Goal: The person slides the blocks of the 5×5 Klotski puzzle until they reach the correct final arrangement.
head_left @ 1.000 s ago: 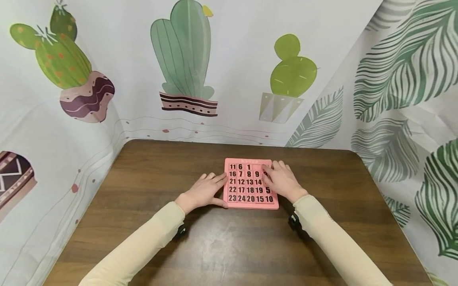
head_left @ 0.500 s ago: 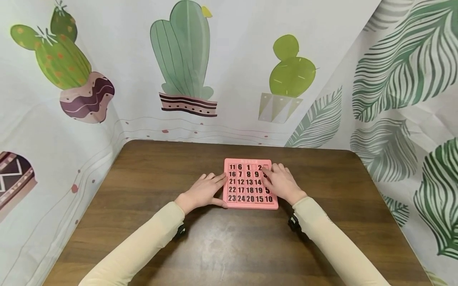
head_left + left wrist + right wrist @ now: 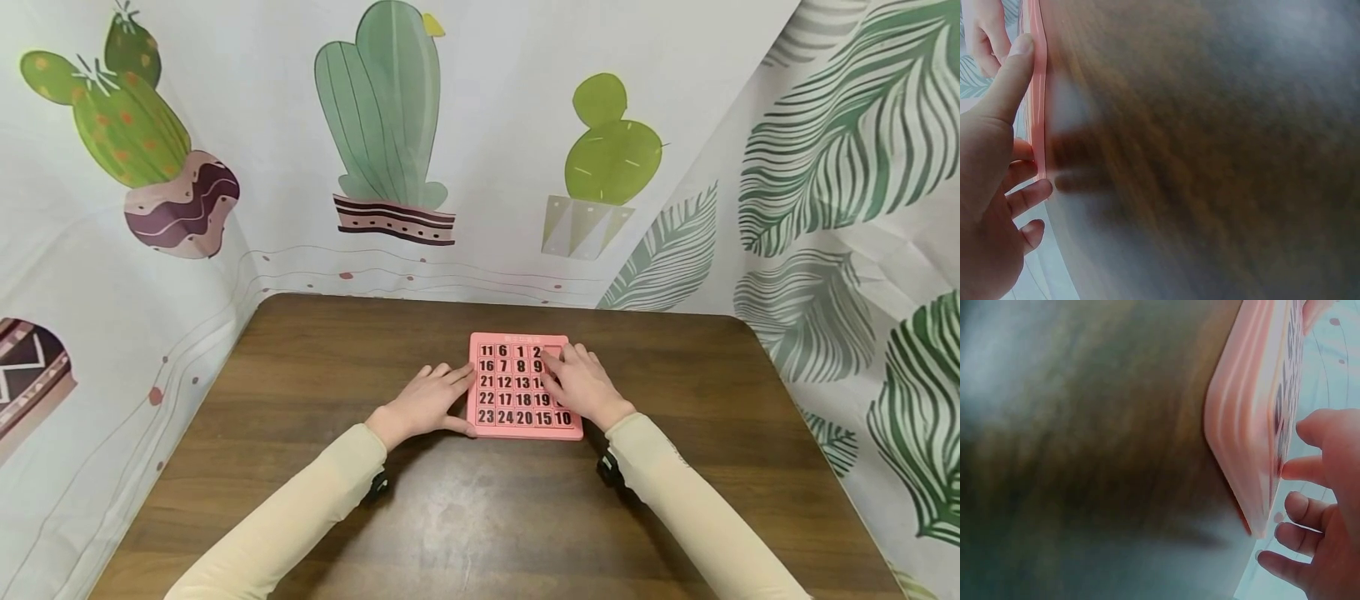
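Brown tabletop (image 3: 465, 517), near to far: the left hand (image 3: 424, 402), fingers extended, touches the left edge of one pink number puzzle (image 3: 514, 392), right of centre; the right hand (image 3: 587, 385), fingers loosely bent, grasping nothing, touches its tiles (image 3: 522, 382). Light fingertip pressure should suit sliding. Two hands, five tile rows, one vacant cell (image 3: 554, 349) far right, three printed cacti (image 3: 397, 108).

Number board (image 3: 517, 432): pink, black numerals (image 3: 523, 400) | counter (image 3: 450, 517): dark brown, wood-grained | sleeves (image 3: 300, 510): cream | wrist devices (image 3: 377, 486): black | backdrop (image 3: 502, 125): white, green cacti (image 3: 405, 117), maroon-banded pink pot (image 3: 395, 223), green striped leaves (image 3: 840, 133)
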`<state>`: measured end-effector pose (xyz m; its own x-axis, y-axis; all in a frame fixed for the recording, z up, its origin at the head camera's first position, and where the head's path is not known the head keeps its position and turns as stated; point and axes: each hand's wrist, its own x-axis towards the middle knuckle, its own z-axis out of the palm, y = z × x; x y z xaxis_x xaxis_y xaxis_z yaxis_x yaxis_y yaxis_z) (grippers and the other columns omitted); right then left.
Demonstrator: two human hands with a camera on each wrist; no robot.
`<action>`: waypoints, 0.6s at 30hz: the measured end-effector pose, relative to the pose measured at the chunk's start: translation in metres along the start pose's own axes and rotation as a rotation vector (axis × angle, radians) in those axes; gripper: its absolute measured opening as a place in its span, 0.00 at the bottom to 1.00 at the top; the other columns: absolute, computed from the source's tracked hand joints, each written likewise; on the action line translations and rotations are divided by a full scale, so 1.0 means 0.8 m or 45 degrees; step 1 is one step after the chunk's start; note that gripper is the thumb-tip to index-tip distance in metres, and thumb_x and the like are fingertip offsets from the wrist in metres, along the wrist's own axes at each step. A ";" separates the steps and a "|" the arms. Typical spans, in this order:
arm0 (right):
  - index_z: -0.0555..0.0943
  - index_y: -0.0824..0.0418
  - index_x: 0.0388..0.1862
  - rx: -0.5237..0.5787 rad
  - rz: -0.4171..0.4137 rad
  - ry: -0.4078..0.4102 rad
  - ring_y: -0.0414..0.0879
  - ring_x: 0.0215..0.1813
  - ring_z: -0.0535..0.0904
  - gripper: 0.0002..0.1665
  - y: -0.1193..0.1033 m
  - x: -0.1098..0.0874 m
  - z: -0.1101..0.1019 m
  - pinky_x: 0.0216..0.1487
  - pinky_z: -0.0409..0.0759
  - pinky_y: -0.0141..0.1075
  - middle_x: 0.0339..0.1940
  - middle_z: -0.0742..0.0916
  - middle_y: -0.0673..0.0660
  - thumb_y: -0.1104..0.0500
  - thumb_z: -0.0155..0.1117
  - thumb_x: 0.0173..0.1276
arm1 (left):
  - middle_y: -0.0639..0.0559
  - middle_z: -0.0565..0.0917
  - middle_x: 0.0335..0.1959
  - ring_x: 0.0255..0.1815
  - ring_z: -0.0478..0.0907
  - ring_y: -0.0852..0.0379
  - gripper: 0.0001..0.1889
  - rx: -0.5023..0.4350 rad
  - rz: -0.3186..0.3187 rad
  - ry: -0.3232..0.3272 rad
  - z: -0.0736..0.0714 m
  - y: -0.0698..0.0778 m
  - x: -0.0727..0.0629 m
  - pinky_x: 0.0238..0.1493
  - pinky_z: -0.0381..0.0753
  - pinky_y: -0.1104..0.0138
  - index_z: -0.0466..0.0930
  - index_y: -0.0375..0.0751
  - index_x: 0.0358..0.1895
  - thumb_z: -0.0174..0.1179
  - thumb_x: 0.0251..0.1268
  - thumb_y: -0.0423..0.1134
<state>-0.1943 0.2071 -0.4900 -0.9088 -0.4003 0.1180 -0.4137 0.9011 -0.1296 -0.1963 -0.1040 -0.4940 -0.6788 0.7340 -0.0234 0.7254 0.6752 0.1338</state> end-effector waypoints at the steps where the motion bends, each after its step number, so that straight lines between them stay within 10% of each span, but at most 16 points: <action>1: 0.82 0.63 0.67 0.005 -0.003 0.003 0.54 0.42 0.68 0.25 0.001 -0.001 -0.001 0.45 0.70 0.48 0.38 0.76 0.58 0.51 0.61 0.78 | 0.44 0.66 0.80 0.65 0.71 0.46 0.56 -0.003 0.002 0.004 0.000 0.000 0.000 0.59 0.69 0.53 0.65 0.39 0.80 0.64 0.55 0.76; 18: 0.84 0.59 0.66 0.068 -0.087 0.083 0.49 0.34 0.64 0.24 0.021 -0.050 -0.006 0.37 0.63 0.41 0.29 0.72 0.53 0.55 0.65 0.74 | 0.45 0.64 0.81 0.66 0.69 0.47 0.57 -0.038 -0.016 -0.019 0.001 -0.001 0.001 0.62 0.68 0.51 0.63 0.40 0.81 0.63 0.55 0.76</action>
<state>-0.1651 0.2392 -0.4922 -0.8736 -0.4473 0.1917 -0.4785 0.8613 -0.1711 -0.1973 -0.1039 -0.4951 -0.6860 0.7265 -0.0401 0.7129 0.6821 0.1628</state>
